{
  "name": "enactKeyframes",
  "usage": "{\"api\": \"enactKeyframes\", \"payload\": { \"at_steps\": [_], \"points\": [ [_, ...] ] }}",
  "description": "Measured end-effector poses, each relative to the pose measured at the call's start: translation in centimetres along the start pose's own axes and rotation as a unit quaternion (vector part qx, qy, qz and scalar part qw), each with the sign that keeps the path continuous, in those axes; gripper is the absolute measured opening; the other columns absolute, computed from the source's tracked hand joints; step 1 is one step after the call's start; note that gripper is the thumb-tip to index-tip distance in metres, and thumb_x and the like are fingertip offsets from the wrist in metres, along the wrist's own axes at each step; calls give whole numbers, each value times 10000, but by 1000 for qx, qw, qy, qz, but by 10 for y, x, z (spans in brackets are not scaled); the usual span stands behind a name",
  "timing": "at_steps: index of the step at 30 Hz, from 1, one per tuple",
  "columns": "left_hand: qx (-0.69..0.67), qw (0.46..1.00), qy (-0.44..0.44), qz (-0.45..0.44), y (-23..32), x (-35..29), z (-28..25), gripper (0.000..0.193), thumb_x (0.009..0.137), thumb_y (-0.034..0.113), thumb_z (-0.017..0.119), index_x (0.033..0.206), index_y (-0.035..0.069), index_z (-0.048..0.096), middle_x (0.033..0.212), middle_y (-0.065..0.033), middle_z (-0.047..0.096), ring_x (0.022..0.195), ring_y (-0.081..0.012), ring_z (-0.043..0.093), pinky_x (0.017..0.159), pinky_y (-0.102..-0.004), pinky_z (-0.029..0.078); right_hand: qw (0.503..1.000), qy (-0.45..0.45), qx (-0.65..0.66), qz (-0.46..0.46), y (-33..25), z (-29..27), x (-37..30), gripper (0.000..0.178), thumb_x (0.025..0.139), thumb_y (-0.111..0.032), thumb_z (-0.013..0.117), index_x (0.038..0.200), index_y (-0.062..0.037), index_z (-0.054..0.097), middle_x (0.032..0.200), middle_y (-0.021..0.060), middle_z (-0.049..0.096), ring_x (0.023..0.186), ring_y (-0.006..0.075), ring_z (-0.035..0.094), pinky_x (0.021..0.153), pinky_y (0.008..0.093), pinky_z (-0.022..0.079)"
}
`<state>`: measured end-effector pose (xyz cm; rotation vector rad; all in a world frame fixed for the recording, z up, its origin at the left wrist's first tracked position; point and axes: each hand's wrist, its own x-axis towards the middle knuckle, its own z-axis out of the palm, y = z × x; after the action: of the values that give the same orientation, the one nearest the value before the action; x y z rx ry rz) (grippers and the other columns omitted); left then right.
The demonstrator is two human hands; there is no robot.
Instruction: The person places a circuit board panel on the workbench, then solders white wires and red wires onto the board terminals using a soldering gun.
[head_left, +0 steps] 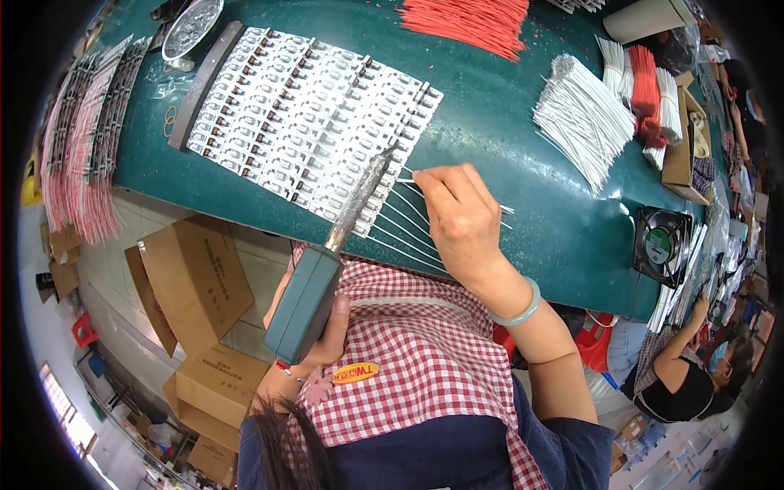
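Note:
My left hand [330,333] is wrapped round the boxy green handle of a soldering iron [303,296]. Its long metal barrel slants up and away, and the tip lies over the right edge of a white circuit board panel [314,122]. Rows of small components cover that panel. Beside the tip, my right hand [464,214] pinches a thin white wire [406,180] at the panel's edge. Several more white wires [408,233] run from the nearer part of this edge and pass beneath my right hand. Whether the tip touches the wire is too small to tell.
A dark bar [206,86] borders the panel's left side, near a metal dish [193,31]. Finished-looking strips with pink wires [86,139] hang at left. Red wires [469,23], white wires [584,114] and a small fan [663,245] lie on the green table [490,106]. A co-worker [690,367] sits at right.

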<state>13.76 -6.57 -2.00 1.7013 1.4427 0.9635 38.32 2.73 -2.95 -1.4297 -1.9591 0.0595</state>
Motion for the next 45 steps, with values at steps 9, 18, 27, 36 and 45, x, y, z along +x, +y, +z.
{"api": "enactKeyframes", "payload": {
  "at_steps": [9,18,27,36,45],
  "points": [
    [-31,999,-6,44,2,7,2,366,935,62,699,1282,-36,636,1214,-130,692,1076,-208,665,914,-331,529,1000,-29,3,6,1,-12,5,286,701,39,682,984,2,711,885,68,618,798,224,609,637,326,536],
    [-31,999,19,19,14,20,10,304,804,18,760,1090,-60,698,947,-165,701,798,-254,705,717,-306,555,1000,-3,-21,-19,17,-5,11,256,718,-6,680,969,-34,724,778,33,580,723,194,597,593,326,507],
    [-1,1000,-5,-4,19,22,13,225,764,-23,752,985,-45,713,914,-157,699,770,-287,692,697,-328,554,999,-4,-28,-26,13,-4,12,235,727,-10,709,959,-48,717,776,32,596,700,196,601,574,323,492],
    [43,998,-20,40,21,26,14,207,751,-44,735,955,-62,703,892,-161,686,761,-296,684,668,-336,550,1000,-7,-19,-19,10,-6,14,241,727,35,741,956,-40,721,775,45,616,681,208,613,562,331,499],
    [13,999,6,40,17,22,13,256,756,-35,745,1008,-53,704,927,-167,690,750,-282,695,675,-325,560,1000,-2,-18,-21,12,-5,13,246,726,40,741,959,-37,719,782,46,617,673,208,607,557,330,497]
  ]
}}
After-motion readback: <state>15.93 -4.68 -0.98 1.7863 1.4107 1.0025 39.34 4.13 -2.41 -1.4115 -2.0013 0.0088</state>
